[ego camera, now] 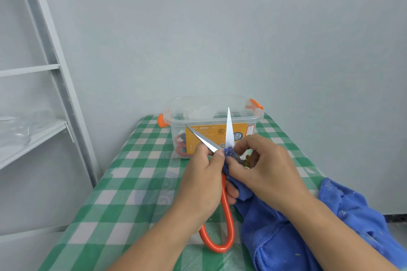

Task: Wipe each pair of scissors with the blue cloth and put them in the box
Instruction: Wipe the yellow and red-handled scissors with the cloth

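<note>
One table [123, 182], covered in green check, carries all the work items. The blue cloth [286, 237] lies bunched at the near right, with one end drawn up to the middle of the table so that it reaches the blades without the whole cloth being lifted. The box [259, 114], clear with orange clips, stands open at the far end against the wall. It sits directly beyond the hands, which would make for a short transfer. Red handles [181, 145] show through its left wall, so at least one pair appears to be stowed already.

The scissors [230, 215] are held above the table between box and person. The orange loop handle points toward the person and the tips point away toward the box. The blades are spread in a V, which exposes the inner faces for wiping.

The left hand [202, 182] grips the scissors just below the pivot. Its fingers are curled round the handle and its thumb lies along the base of the left blade, steadying it. The right hand [264, 167] pinches a wad of cloth, thumb and fingertips closed together, at the root of the right blade beside the pivot.

Judgement: wiping is in progress, and this pair is not yet boxed.
</note>
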`<state>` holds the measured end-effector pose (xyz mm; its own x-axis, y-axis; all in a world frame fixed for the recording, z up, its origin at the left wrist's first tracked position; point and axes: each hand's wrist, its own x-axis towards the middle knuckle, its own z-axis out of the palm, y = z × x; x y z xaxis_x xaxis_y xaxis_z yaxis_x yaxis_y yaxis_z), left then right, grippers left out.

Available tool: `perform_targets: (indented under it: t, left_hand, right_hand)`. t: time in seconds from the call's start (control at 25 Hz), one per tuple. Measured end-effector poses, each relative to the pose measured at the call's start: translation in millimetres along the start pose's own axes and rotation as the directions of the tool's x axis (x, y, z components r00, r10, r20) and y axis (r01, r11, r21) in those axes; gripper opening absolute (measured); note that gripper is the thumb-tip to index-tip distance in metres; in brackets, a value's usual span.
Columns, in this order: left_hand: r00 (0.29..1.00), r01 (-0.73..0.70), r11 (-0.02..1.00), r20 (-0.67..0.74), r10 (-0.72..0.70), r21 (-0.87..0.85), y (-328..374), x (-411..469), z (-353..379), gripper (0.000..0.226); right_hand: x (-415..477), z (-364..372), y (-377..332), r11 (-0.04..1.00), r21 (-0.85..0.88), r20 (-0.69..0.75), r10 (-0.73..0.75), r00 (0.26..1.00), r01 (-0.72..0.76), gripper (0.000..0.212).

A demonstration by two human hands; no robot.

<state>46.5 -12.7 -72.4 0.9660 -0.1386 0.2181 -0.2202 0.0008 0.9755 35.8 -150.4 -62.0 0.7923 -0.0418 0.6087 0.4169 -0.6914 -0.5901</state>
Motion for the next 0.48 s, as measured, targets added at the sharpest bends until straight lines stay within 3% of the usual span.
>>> perform_targets:
  t: [0.24, 0.48]
  left_hand:
    - [0.999, 0.023, 0.999, 0.031, -0.022, -0.049, -1.1, 0.6, 0.4, 0.019]
    - [0.999, 0.036, 0.999, 0.036, -0.035, -0.038, -3.2, 1.1, -1.6, 0.021]
  right_hand:
    - [4.0, -7.8, 8.9, 0.99, 0.059, 0.112, 0.122, 0.986, -0.129, 0.014]
    - [1.7, -6.2, 9.3, 0.992, 0.037, 0.12, 0.112, 0.986, -0.117, 0.014]
